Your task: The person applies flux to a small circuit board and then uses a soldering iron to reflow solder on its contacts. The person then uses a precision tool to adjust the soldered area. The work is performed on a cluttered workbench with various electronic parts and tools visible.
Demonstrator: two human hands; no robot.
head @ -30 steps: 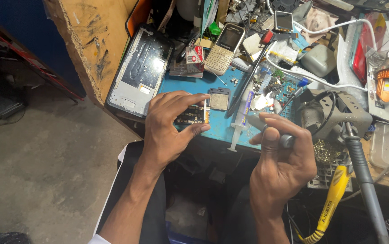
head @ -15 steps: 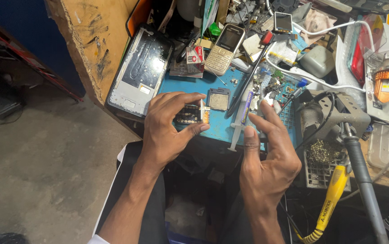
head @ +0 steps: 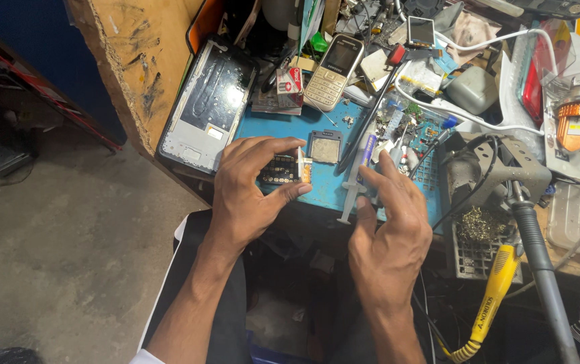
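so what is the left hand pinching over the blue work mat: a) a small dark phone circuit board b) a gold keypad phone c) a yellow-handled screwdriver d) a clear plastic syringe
a: the left hand grips a small dark phone circuit board between thumb and fingers over the blue work mat, while the clear plastic syringe lies on the mat by the right hand.

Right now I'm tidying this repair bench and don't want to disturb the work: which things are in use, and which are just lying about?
In use:
left hand holding small circuit board
right hand reaching at syringe

Lying about:
keypad phone
tablet frame
yellow-handled tool
orange lamp
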